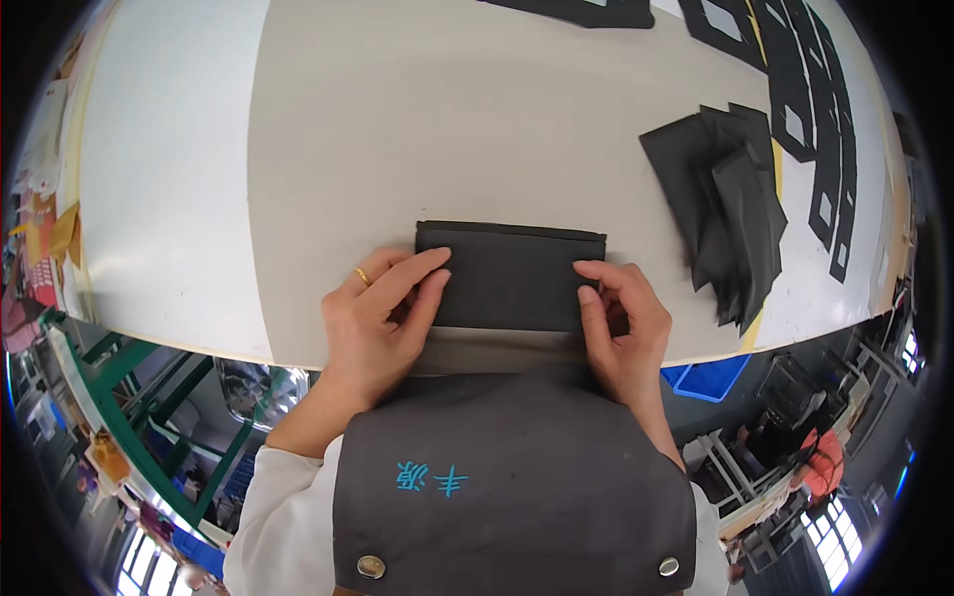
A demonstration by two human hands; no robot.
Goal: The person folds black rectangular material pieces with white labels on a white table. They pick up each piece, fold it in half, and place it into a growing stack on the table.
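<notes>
A folded black panel (514,279), cloth or thin leather, lies flat near the table's front edge, a narrow folded strip along its far side. At its left end, my left hand (387,305), with a gold ring, holds it with thumb and index fingertip on the upper face. My right hand (626,316) holds the right end in a like way, the other fingers curled beside the edge. Parts of the panel's short sides are hidden by my fingers.
A loose pile of black pieces (734,216) sits to the right. Beyond it lie several black cut strips with openings (794,112). A beige mat (462,134) covers the table's middle. Below the table are a blue crate (712,378) and a green metal frame (171,417); a person (823,462) is farther off.
</notes>
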